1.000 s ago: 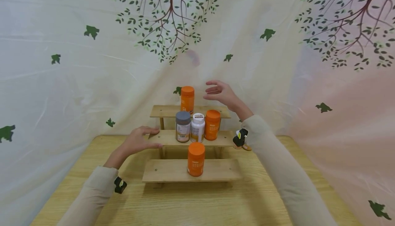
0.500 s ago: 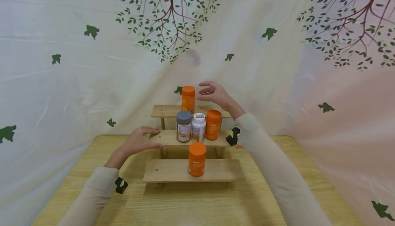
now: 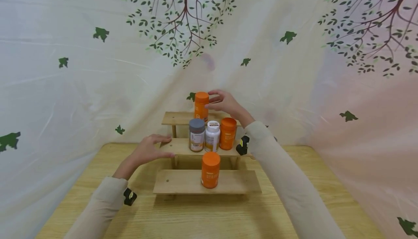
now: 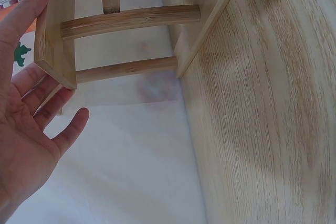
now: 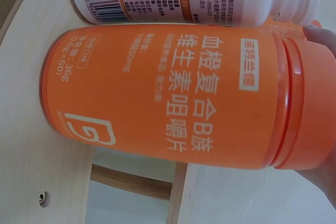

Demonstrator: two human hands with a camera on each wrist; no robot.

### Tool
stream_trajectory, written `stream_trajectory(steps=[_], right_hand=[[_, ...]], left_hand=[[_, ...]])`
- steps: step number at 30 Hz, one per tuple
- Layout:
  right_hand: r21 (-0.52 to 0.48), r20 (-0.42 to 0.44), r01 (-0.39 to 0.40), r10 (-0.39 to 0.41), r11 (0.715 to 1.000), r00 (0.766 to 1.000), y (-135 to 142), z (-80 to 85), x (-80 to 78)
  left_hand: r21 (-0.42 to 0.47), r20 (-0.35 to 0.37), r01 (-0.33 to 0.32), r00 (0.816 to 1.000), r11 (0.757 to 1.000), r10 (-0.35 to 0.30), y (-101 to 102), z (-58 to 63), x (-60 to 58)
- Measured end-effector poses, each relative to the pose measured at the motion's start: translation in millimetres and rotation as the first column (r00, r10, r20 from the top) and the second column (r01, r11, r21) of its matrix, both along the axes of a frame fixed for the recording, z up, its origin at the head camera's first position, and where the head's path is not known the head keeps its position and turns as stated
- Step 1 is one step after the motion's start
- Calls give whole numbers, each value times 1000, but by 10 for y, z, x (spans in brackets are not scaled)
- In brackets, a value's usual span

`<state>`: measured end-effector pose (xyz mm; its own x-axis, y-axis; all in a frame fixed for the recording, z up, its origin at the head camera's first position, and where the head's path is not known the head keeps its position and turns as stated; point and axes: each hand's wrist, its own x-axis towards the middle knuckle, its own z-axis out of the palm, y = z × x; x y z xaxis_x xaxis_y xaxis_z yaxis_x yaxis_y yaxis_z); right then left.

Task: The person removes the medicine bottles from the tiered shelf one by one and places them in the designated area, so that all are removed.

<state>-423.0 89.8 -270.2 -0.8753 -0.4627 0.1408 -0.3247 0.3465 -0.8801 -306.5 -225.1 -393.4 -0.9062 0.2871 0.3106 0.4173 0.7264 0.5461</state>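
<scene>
A wooden three-tier stand [image 3: 181, 181] rises on the table. My left hand [image 3: 151, 148] grips the left end of its middle shelf [image 4: 55, 69], thumb on one face and fingers round the other. On the top shelf stands an orange bottle [image 3: 201, 107]. My right hand [image 3: 225, 103] reaches to its right side, thumb overlapping the bottle's edge and fingertips beside the lid, the fingers loosely bent. The middle shelf bears a grey-lidded jar [image 3: 197, 135], a white bottle [image 3: 212, 136] and an orange bottle [image 5: 168, 95]. One more orange bottle [image 3: 210, 170] stands on the lowest shelf.
The wooden table [image 3: 183, 219] runs under the stand and towards me. Behind it hangs a pale curtain [image 3: 147, 68] printed with branches and leaves. My right forearm [image 3: 284, 170] passes beside the stand's right end.
My right hand has moved left and slightly down, closing in on the top orange bottle. The left hand stays at the middle shelf. The bottles keep their places, and the view has shifted slightly.
</scene>
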Motion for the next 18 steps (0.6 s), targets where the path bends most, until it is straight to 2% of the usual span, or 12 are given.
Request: stream_trajectory(steps=[10,18], right_hand=[[44,49,11,-13,999,999,-57,-30,-20],[69,46,13,-16,998,999,-110,-27,-25]], left_hand=[[-7,3,-7,1000,1000,7,8,-2,13],[-9,18,-17,1000,1000,17,16,4,35]])
